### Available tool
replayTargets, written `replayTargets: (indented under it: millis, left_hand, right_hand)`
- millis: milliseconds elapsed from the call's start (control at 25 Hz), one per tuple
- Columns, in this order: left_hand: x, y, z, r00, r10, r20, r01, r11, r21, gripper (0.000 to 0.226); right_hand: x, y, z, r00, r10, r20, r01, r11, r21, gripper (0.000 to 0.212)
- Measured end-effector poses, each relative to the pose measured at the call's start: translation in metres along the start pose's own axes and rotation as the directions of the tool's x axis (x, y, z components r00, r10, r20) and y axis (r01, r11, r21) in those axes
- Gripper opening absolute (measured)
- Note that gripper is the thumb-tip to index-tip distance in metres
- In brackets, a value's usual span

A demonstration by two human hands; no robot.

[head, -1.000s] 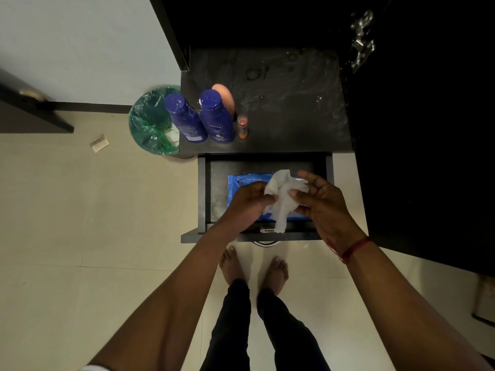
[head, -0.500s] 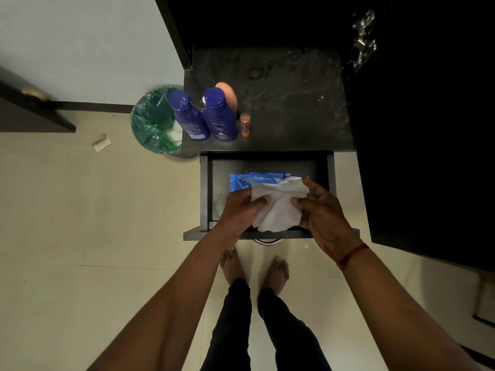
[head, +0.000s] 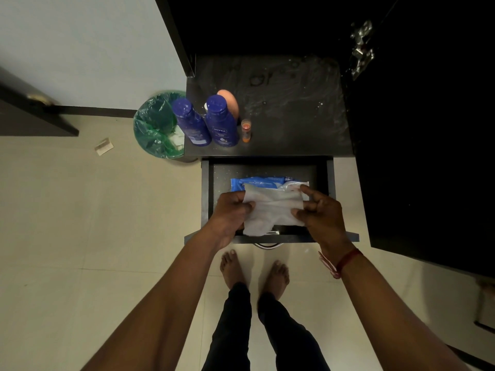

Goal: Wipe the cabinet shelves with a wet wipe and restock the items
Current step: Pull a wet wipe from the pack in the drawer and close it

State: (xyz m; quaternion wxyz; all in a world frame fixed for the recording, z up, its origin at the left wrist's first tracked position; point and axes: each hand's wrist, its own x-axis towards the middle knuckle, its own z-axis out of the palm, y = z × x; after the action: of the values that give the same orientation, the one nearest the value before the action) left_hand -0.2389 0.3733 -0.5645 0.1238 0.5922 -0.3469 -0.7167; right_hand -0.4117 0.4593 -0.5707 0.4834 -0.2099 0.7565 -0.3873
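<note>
Pinches wipe (head: 270,210) by left edge with left hand (head: 230,212), right edge with right hand (head: 324,215); holds it spread over blue pack (head: 262,181) in open drawer (head: 205,188)

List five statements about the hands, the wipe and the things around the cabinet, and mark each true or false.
1. The left hand and the right hand hold the wet wipe spread between them over the open drawer. True.
2. The blue wipes pack sits on the shelf. False: it lies in the drawer.
3. The two blue bottles stand upright at the shelf's left side. True.
4. The green-lined bin stands to the right of the cabinet. False: it is on the left, beside the bottles.
5. The small orange bottle lies on the floor. False: it stands on the shelf, next to the blue bottles.
</note>
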Motion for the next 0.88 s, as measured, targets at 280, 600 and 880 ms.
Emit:
replayTargets:
  millis: [280, 600, 880]
  left_hand:
    - [-0.003, 0.005, -0.013, 0.985, -0.011, 0.172, 0.025, 0.996, -0.081, 0.039]
    - [0.006, -0.004, -0.01, 0.997, -0.076, -0.014, 0.077, 0.994, 0.081, 0.028]
    - [0.01, 0.003, -0.007, 0.98, -0.143, -0.135, 0.152, 0.987, 0.052, 0.02]
  right_hand:
    - [0.0, -0.007, -0.008, 0.989, 0.127, 0.078, -0.145, 0.944, 0.296, 0.056]
    - [0.005, -0.003, -0.004, 0.947, 0.287, 0.146, -0.31, 0.936, 0.168, 0.075]
    - [0.01, -0.016, 0.007, 0.972, 0.234, 0.033, -0.236, 0.965, 0.114, 0.061]
